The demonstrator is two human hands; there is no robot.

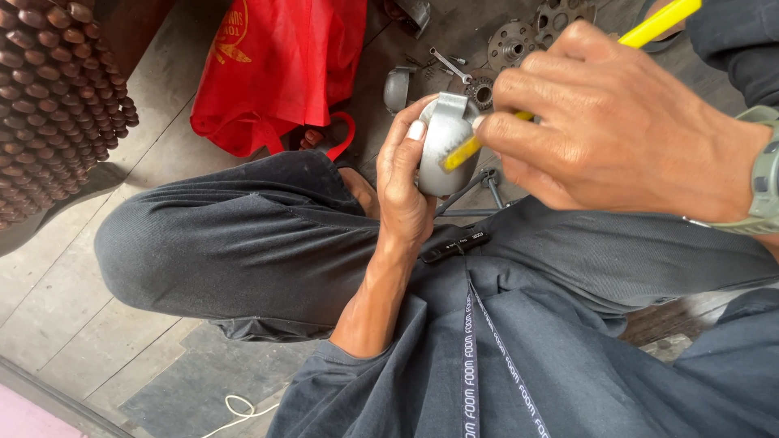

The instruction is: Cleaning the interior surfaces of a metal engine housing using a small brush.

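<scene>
Left hand [403, 182] wrapped around a rounded grey metal part [442, 146], held above the lap of dark trousers [243, 243], thumb pressed on its upper edge; right hand [621, 130] clenched around a yellow-handled tool [568, 69], tip laid against the part's face. Best done, by the look of it, with the part braced firmly against the palm, short controlled strokes away from the thumb, light pressure only, tip kept on the curved face. On the floor beyond: a red bag [276, 65], a spanner [450, 65], toothed metal discs [531, 32], a wooden bead mat [57, 105] at the left.
</scene>
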